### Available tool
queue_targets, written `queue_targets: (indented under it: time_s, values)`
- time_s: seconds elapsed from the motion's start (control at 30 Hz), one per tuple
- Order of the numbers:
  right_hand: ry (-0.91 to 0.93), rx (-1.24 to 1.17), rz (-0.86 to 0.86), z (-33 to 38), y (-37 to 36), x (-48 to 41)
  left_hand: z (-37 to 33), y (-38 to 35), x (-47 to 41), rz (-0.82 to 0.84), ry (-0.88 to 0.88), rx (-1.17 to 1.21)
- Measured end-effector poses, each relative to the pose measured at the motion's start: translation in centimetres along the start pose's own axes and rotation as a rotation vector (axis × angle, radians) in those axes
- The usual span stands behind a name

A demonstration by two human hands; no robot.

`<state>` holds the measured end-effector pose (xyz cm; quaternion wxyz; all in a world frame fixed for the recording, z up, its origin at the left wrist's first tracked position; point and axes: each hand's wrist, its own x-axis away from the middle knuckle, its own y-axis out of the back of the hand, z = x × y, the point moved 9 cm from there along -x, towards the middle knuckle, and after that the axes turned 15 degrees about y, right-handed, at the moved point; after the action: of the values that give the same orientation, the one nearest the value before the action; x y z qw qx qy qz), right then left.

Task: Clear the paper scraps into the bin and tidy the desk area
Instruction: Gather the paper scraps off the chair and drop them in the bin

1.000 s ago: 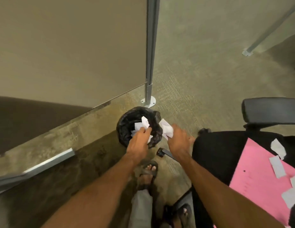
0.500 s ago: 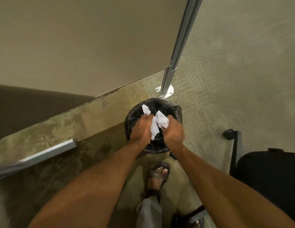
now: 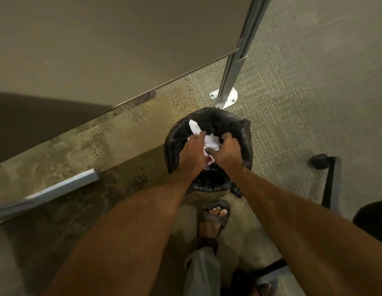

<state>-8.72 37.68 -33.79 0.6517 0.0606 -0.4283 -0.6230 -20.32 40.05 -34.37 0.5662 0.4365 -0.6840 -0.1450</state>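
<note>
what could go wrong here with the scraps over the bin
1. One white paper scrap sticks out past the left hand near the rim of the black-lined round bin, so it might drop onto the carpet.
2. The right hand looks loosely spread, so scraps may scatter rather than fall straight in.
3. The sandalled foot stands close behind the bin and could nudge it.
</note>
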Motion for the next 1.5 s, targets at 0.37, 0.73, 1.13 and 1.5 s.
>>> queue_targets:
  time_s: [0.37,0.73,1.13,1.5]
  values:
    - [-0.021,-0.129,-0.045,-0.4,0.7,1.5,0.9,0.3,2.4,0.005,0.040,-0.130]
    - [0.222,0.319,-0.082,2.9,9.1,13.5,-3.2,3.5,13.2,-0.094,-0.127,-0.245]
    - [0.213,0.395,-0.288,2.5,22.1,26.3,-14.8,5.7,26.9,-0.293,-0.334,-0.407]
    - [-0.132,0.311,-0.503,-11.6,31.7,39.3,-26.9,-2.8,37.4,-0.291,-0.644,-0.627]
